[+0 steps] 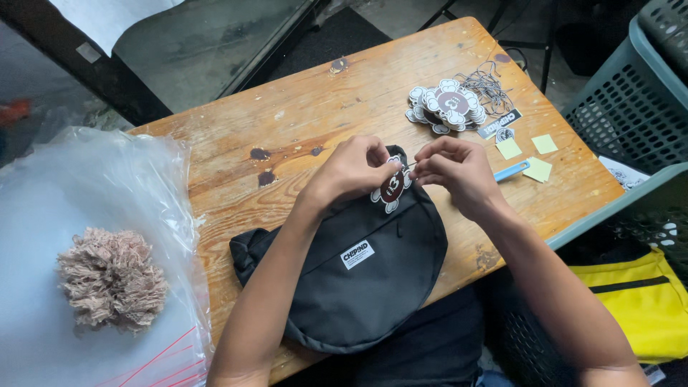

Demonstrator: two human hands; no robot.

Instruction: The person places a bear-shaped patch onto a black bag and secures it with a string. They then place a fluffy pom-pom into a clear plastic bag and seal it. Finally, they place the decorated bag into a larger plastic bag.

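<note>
Head view: a person works over a worn wooden surface (pixel 308 115), both forearms reaching in from below.
Left hand: the left hand (pixel 352 170) is curled, fingertips pinched on the top edge of a flower-shaped tag (pixel 392 188).
Right hand: the right hand (pixel 456 172) is pinched narrow on a thin string or loop just beside the tag; exactly what it grips is too small to tell.
Tag position: it lies on the upper edge of a black waist bag (pixel 358 276), near the zip.
Bag position: near the front edge of the surface, partly overhanging toward the person.
Handling, as I judge it: the tag looks light, flat and fairly stiff, best held by its rim; the string is thin and easily dropped; the bag is soft and would sag if lifted by one end.
Nearby: a stack of similar tags (pixel 446 106) with loose strings, small yellow-green notes (pixel 539 169), a blue tool (pixel 511 171).
Left side: a clear plastic bag (pixel 107 179) holding a fluffy pinkish bundle (pixel 111 279).
Right side: grey crates (pixel 631 107).
</note>
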